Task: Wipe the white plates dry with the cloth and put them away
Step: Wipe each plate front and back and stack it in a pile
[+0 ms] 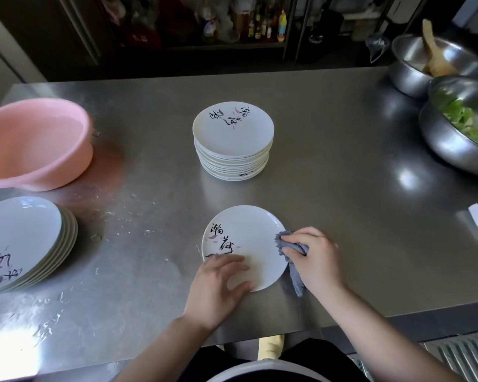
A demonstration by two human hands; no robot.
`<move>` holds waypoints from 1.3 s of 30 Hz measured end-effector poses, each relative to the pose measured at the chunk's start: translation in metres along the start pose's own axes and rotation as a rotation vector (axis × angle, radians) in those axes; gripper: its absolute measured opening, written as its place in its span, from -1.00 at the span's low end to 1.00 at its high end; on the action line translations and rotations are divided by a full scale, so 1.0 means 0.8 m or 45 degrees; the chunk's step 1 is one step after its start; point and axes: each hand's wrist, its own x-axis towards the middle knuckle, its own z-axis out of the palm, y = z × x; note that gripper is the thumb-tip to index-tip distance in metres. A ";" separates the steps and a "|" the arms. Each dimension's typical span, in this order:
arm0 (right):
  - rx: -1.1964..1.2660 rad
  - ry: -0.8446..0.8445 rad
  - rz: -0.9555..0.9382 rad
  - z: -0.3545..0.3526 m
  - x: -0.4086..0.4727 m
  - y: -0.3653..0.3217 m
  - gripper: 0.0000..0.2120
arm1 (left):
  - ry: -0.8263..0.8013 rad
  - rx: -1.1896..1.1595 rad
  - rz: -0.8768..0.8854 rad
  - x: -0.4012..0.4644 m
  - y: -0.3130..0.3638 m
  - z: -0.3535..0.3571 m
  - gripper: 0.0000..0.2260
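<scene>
Near the surface's (329,172) front edge, our left hand (218,288) lies flat, steadying the plate (249,232); our right hand (312,257) grips the cloth (290,246) on its rim. Stiff, breakable, probably slick: lift by the rim.

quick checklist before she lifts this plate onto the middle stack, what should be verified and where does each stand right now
1. Plate steadied: ok, the left hand rests flat on its near edge.
2. Cloth held: ok, bunched in the right hand at the plate's right rim.
3. Plate fully dry: cannot tell, no drops are visible at this sharpness.
4. Middle stack ready to take it: ok, top plate bare, stack roughly even.
5. Path to the stack: ok, nothing lies on the steel table between them.
6. Wet spots: not ok, droplets lie on the table left of the plate, near the left stack.
</scene>
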 end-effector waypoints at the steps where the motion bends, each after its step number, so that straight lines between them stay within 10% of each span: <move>1: -0.004 0.007 0.015 -0.001 -0.002 0.002 -0.77 | -0.027 0.025 0.011 -0.003 -0.001 0.003 -0.73; 15: -0.008 0.090 -0.014 -0.017 -0.009 -0.009 -0.80 | -0.042 0.222 0.258 -0.004 -0.005 0.006 -0.67; 27: 0.340 0.174 -0.191 -0.052 0.012 -0.062 -0.73 | 0.468 0.216 0.166 0.036 0.038 -0.060 -0.78; 34: 0.472 0.143 -0.230 -0.053 0.016 -0.087 -0.67 | 0.649 -1.197 -0.792 0.073 0.055 -0.097 -0.77; 39: 0.418 0.151 -0.409 -0.071 0.022 -0.122 -0.63 | 0.447 -1.590 -0.731 0.079 0.072 -0.114 -0.78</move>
